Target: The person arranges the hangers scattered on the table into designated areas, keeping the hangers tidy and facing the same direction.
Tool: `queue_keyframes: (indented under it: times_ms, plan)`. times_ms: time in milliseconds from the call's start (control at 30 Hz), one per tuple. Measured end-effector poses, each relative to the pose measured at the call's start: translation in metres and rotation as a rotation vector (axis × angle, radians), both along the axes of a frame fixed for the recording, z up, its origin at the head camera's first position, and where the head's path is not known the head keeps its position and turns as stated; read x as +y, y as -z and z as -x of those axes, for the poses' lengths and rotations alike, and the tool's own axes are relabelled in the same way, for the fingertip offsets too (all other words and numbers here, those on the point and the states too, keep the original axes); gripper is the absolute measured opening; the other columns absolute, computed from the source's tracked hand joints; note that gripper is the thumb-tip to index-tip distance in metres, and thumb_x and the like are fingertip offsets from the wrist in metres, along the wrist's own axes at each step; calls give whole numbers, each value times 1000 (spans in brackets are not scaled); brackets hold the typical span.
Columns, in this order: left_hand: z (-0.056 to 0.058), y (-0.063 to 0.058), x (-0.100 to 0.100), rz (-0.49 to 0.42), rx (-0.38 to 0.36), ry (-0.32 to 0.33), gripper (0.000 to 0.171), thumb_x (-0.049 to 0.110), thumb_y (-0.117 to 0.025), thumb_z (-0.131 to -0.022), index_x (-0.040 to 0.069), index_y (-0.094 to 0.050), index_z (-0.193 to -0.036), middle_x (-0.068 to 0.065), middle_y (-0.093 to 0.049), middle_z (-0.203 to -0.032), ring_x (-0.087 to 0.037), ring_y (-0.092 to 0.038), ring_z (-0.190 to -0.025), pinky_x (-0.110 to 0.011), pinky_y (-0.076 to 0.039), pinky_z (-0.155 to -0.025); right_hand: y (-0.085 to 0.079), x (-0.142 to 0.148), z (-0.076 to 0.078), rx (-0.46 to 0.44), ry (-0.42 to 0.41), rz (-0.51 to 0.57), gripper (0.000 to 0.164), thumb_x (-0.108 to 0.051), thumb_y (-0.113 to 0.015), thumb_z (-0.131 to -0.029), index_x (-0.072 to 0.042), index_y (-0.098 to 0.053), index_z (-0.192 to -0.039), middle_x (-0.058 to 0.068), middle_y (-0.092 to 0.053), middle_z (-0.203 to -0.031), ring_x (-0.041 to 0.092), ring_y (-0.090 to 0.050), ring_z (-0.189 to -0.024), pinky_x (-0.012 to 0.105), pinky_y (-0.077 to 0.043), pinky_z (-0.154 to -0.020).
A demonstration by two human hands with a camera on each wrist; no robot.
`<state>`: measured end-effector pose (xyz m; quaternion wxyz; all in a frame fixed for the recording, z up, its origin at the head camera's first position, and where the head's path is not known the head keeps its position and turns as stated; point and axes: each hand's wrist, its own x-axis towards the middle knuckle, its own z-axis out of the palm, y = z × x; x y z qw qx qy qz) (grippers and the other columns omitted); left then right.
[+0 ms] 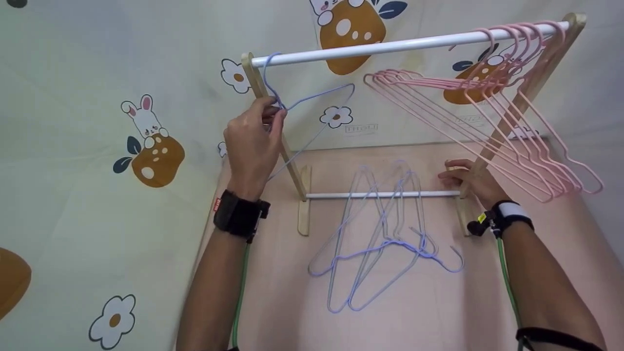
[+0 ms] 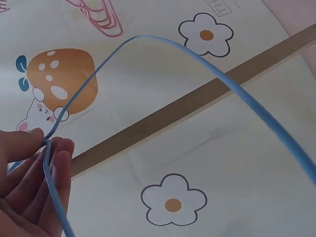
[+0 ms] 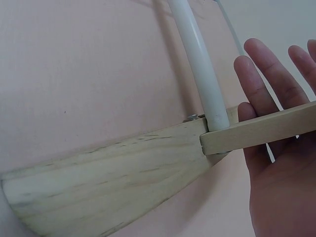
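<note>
My left hand pinches a blue wire hanger just below its hook, between thumb and fingers. Its hook lies over the left end of the rack's white top bar. The left wrist view shows the thumb and fingertips on the twisted neck of the blue hanger. At the foot of the rack's right wooden leg, my right hand has its fingers behind the leg. In the right wrist view those fingers are fairly straight along the wooden leg; whether they touch it I cannot tell.
Several pink hangers hang at the right end of the top bar. Several blue hangers lie overlapping on the pale pink tabletop, partly across the rack's lower white bar. A printed cloth stands behind and left.
</note>
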<state>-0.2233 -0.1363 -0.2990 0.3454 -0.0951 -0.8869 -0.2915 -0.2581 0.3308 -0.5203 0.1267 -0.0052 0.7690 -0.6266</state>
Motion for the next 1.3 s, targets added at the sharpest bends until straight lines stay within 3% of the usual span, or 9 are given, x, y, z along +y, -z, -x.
queue_keyframes:
  times_ms: [233,400,633,833,1100,1300]
  plan:
    - [-11,-2,-7,24,144,-54,29,26,-69,-94,4,-69,-111,-6,-74,-98,-16,-71,-88,-29,-56,-78,-2,1,0,-17,-7,52,46,-32,-55,-102,-1,-50,-136,30,-58,-128,38,-57,-120,39,-43,-103]
    - [-21,-3,1,34,223,-78,30,29,-67,-94,5,-68,-111,-7,-71,-101,-19,-68,-93,-32,-54,-81,-4,0,-2,-15,-1,25,46,-33,-54,-102,-2,-50,-136,29,-58,-128,37,-58,-119,39,-43,-103]
    - [-38,12,29,108,259,2,26,26,-69,-93,7,-68,-111,-7,-68,-111,-24,-62,-102,-34,-51,-86,-4,0,-2,5,1,28,40,-24,-51,-104,-1,-50,-136,32,-57,-128,36,-60,-116,32,-47,-98]
    - [-46,42,52,156,236,116,24,23,-70,-92,7,-68,-111,-5,-66,-114,-24,-60,-102,-37,-50,-81,-4,-1,-3,-4,25,40,37,-22,-52,-104,-1,-52,-134,29,-58,-128,35,-61,-114,36,-46,-96]
    - [-54,97,76,217,86,236,29,28,-66,-93,11,-66,-116,-6,-61,-127,-24,-54,-115,-38,-44,-95,-3,-1,-2,-10,35,50,36,-21,-52,-104,-2,-52,-134,28,-61,-123,28,-65,-110,33,-48,-95]
    - [-66,148,99,357,-63,324,34,35,-61,-94,18,-64,-123,-4,-52,-136,-23,-44,-129,-39,-40,-103,0,-2,0,-24,51,54,38,-26,-55,-102,-3,-53,-132,29,-62,-122,36,-60,-116,37,-47,-97]
